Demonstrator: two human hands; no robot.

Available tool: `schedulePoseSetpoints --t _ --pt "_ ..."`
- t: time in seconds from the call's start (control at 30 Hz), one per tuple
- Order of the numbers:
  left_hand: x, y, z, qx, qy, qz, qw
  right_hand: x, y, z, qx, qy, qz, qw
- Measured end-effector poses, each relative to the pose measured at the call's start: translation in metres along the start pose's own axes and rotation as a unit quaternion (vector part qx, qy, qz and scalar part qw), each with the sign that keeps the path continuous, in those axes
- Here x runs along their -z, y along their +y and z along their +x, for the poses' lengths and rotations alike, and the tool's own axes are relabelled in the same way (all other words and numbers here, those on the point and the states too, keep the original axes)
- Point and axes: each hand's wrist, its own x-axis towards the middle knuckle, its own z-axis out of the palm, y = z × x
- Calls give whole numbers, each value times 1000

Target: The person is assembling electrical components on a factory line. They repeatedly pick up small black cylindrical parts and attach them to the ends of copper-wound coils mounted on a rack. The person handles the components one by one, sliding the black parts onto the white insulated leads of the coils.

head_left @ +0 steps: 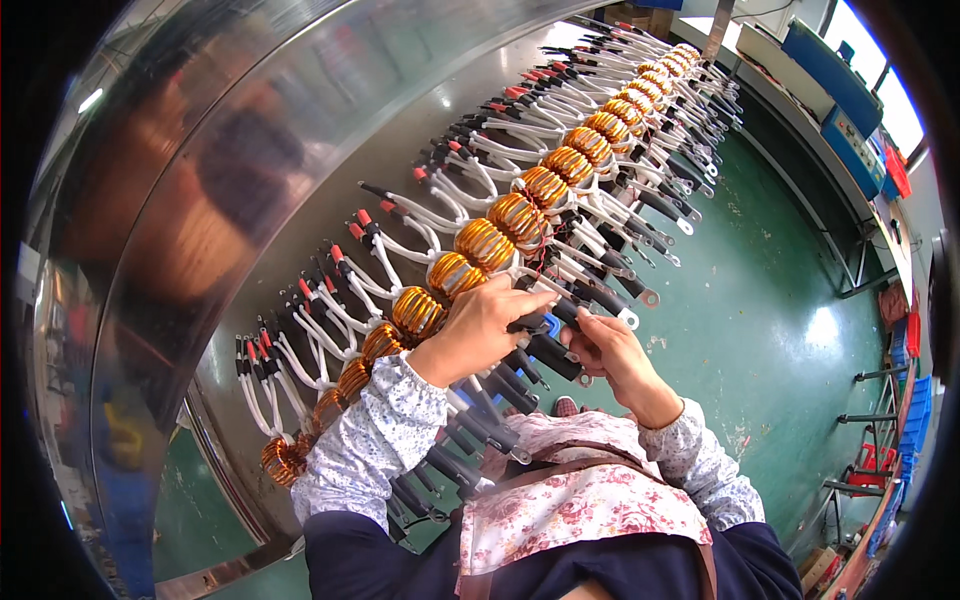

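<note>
A long row of copper-wound ring coils (485, 243) runs diagonally along a metal table (330, 190). White-sleeved leads come off both sides; many carry black sleeving and ring terminals. My left hand (485, 325) reaches over the row, its thumb and fingers closed on a black-sleeved lead (527, 322). Close by on the right, my right hand (612, 352) pinches another piece of black sleeving (567, 312). A small bit of blue (552, 325) shows between the hands; its kind cannot be made out. The fingertips of the right hand are partly hidden.
A curved shiny metal panel (150, 270) rises on the left. Several leads with ring terminals (628, 318) stick out over the table's near edge, above the green floor (720, 330). A workbench with a blue machine (850, 150) stands far right; blue bins (913, 420) line the right side.
</note>
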Motion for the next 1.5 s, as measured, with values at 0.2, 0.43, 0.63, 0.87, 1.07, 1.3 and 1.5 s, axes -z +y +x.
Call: schedulePoseSetpoints --t 0.2,0.43,0.63,0.87,1.07,1.3,1.5 --pt "-1 -6 1 -33 8 -1 999 -1 0 -1 9 -16 -12 1000" --pt "-1 -4 2 -9 -5 0 1000 -4 -1 -1 13 -14 -22 1000" --pt "2 0 4 -18 -3 -3 1000 -6 2 0 44 -6 -59 997" --pt "17 25 7 -44 16 -28 998 -10 -13 -38 356 211 -418 809" --pt "12 58 11 20 -77 -187 979 -9 -31 -38 607 132 -378 687" --pt "19 64 16 87 -148 -301 938 1 -33 -40 556 103 -269 780" --pt "8 63 22 58 -108 -328 937 2 -37 -39 580 149 -285 749"
